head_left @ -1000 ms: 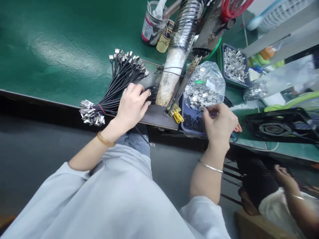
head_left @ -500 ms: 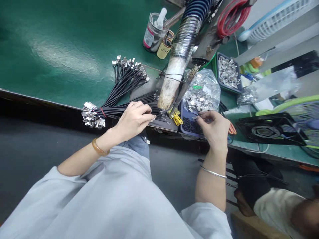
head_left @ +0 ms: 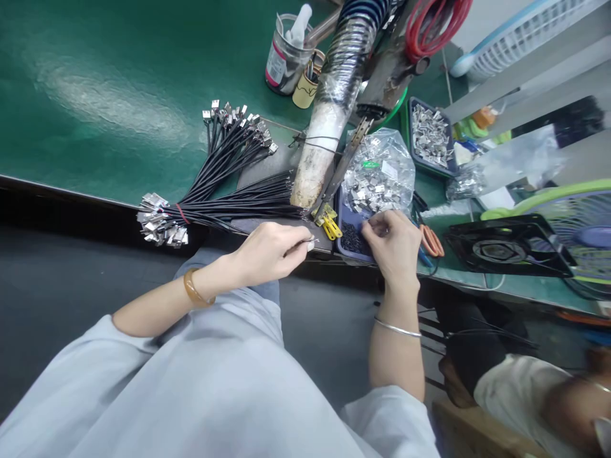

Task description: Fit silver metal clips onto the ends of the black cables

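My left hand point(head_left: 270, 251) is pinched closed on the end of a thin black cable with a metal plug tip, just in front of the table edge. Behind it lies a bundle of black cables point(head_left: 224, 184) tied with a red band, metal plugs fanned at both ends. Closed in a pinch, my right hand point(head_left: 394, 245) sits over a dark blue tray point(head_left: 351, 219) of small black parts; what its fingers hold is hidden. A clear bag of metal shells point(head_left: 379, 172) lies right behind that hand.
A wrapped hose point(head_left: 334, 95) runs down to the bench beside yellow clips point(head_left: 329, 226). A glass jar point(head_left: 284, 54), a tray of metal shells point(head_left: 429, 133), orange-handled scissors point(head_left: 432, 242) and a black fan point(head_left: 506, 248) stand around. Another person's sleeve point(head_left: 525, 388) shows at lower right.
My left hand left the cable bundle and drew back toward me, pinching one cable end. My right hand shifted left, over the tray of black parts.
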`<act>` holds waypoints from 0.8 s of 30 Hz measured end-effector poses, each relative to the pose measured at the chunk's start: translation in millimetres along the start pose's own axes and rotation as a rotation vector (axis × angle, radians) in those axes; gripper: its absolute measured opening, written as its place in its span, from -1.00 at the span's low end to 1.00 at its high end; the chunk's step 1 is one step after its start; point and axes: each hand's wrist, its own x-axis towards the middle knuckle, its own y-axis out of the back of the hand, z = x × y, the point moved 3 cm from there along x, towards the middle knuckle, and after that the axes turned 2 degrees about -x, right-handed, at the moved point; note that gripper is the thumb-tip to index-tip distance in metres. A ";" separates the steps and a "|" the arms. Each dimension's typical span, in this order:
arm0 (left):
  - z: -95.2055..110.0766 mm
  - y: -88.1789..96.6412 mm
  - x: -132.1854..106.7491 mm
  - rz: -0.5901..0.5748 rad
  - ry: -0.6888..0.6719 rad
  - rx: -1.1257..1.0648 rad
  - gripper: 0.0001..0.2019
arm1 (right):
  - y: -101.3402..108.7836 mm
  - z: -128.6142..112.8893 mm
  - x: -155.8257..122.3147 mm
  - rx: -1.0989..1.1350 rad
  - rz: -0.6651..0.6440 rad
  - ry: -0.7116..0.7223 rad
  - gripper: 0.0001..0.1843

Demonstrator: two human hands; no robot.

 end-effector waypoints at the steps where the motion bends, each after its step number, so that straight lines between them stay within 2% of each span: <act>1: -1.5 0.5 0.9 0.022 0.091 -0.092 -0.80 | 2.7 -5.1 -3.4 0.072 0.060 -0.026 -0.81; 3: -4.6 1.4 2.8 0.045 0.262 -0.279 -0.83 | 7.5 -21.0 -14.9 0.282 0.172 -0.097 -0.79; 6: -7.4 1.6 5.8 0.060 0.422 -0.483 -0.87 | 5.3 -58.5 -38.9 0.560 0.195 -0.131 -0.76; 9: -7.4 0.6 8.4 0.070 0.458 -0.539 -0.90 | -2.5 -95.1 -60.6 0.594 0.321 -0.020 -0.89; 11: -7.4 -0.1 9.0 0.082 0.463 -0.538 -0.90 | -10.7 -109.5 -69.0 0.558 0.380 0.073 -0.95; 13: -7.5 0.1 8.8 0.089 0.470 -0.542 -0.92 | -18.7 -113.3 -71.9 0.581 0.384 0.087 -0.95; 15: -7.9 1.7 8.4 0.085 0.482 -0.553 -0.91 | -24.1 -109.3 -70.9 0.692 0.365 0.019 -0.96; 18: -8.2 4.2 8.2 0.008 0.491 -0.559 -0.89 | -28.3 -102.7 -66.4 0.909 0.276 -0.078 -0.94; 21: -9.3 4.2 7.7 -0.062 0.499 -0.541 -0.89 | -30.7 -102.3 -63.6 1.004 0.183 -0.103 -0.92; 24: -11.8 2.4 6.7 -0.014 0.532 -0.546 -0.86 | -28.3 -102.5 -66.4 0.952 0.336 -0.088 -0.92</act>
